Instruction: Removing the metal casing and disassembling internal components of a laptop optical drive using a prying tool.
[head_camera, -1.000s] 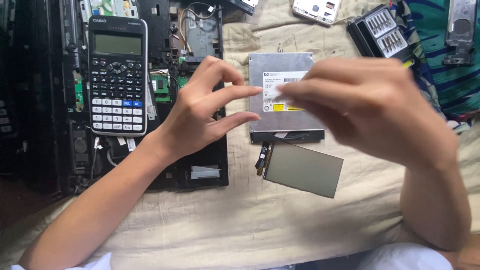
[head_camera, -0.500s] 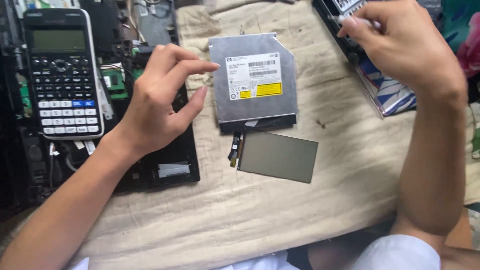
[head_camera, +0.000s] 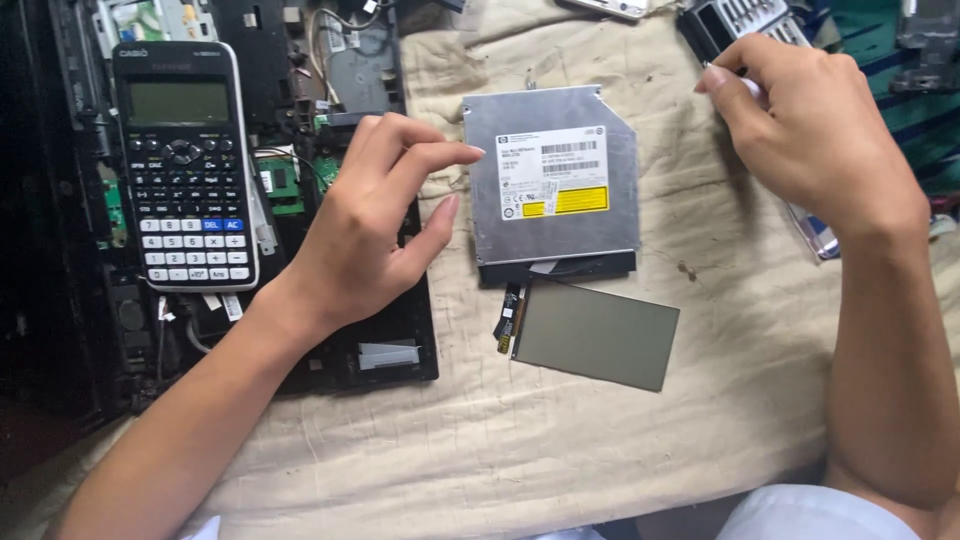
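My left hand (head_camera: 370, 235) hovers with its fingers apart over the right edge of an opened black laptop chassis (head_camera: 340, 60). Its fingertips are just left of a silver optical drive (head_camera: 560, 130), and I cannot tell if they touch it. The drive lies label-up on a beige cloth (head_camera: 500, 440). My right hand (head_camera: 815, 140) is at the upper right, fingers pinched on a small pale object (head_camera: 748, 86) that is mostly hidden. Below the drive lies a grey rectangular display panel (head_camera: 595, 333) with a short ribbon cable.
A black scientific calculator (head_camera: 185, 165) rests on the laptop chassis at the left, among exposed boards and wires. A case of screwdriver bits (head_camera: 740, 20) sits at the top right by my right hand. A striped item pokes out under my right wrist.
My right hand has moved from over the optical drive to the upper right, near the bit case. My left hand has stayed at the drive's left edge.
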